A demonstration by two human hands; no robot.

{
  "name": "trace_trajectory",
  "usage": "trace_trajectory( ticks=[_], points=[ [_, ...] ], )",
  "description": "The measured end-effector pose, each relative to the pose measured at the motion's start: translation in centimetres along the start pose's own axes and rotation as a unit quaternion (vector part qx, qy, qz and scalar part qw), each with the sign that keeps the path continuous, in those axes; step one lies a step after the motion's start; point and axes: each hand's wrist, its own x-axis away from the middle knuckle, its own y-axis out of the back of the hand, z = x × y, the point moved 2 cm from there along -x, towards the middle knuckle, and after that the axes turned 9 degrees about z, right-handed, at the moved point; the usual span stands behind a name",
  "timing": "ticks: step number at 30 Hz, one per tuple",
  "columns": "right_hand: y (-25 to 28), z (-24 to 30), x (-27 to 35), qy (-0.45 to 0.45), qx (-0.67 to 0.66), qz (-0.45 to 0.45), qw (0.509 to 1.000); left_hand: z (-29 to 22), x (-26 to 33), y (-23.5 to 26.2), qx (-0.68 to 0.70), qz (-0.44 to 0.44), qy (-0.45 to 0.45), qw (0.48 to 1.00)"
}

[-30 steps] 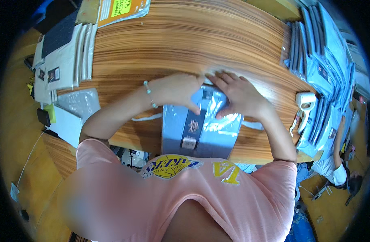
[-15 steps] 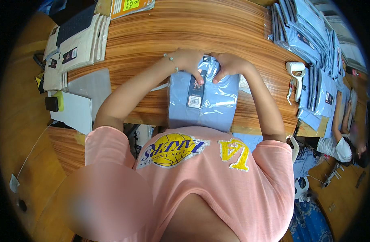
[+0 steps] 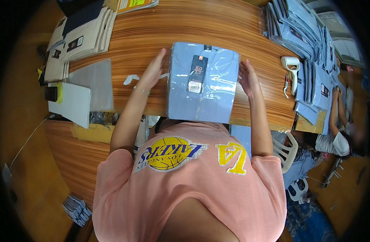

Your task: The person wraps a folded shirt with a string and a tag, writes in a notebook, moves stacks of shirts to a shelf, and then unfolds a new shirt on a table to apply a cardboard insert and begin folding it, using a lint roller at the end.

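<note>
A folded light blue shirt in a clear plastic bag (image 3: 219,86) lies flat on the wooden table in front of me. It bears a dark tag with a white label, and its near edge reaches my chest. My left hand (image 3: 153,71) is held on edge to the left of the bag, fingers stretched out, with a gap between. On the other side, my right hand (image 3: 249,78) is upright with fingers extended, close against the bag's right edge; whether it touches, I cannot tell. Small white paper strips (image 3: 131,79) rest beside my left hand.
Stacks of bagged blue shirts (image 3: 294,30) fill the table's right side, near a white lint roller (image 3: 291,66). Beige folded garments (image 3: 88,38) stand at far left, above clear plastic sheets (image 3: 94,84) and a white board (image 3: 72,107). Another person (image 3: 336,141) sits at right.
Both hands have left the bag's far edge and parted to its two sides, with fingers straightened. The bagged shirt now lies flat, its front fully visible; before, its far end was gripped and bunched.
</note>
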Motion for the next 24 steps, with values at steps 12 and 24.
trace_trajectory(
  ticks=[12, 24],
  points=[
    [0.3, -0.9, 4.4, 0.086, 0.239, -0.037, 0.967, -0.2, 3.1, -2.3, -0.187, -0.046, -0.109, 0.975],
    [0.7, -9.6, 11.9, 0.020, 0.102, 0.140, 0.985, 8.2, 11.8, -2.1, -0.040, 0.107, 0.005, 0.993]
  ],
)
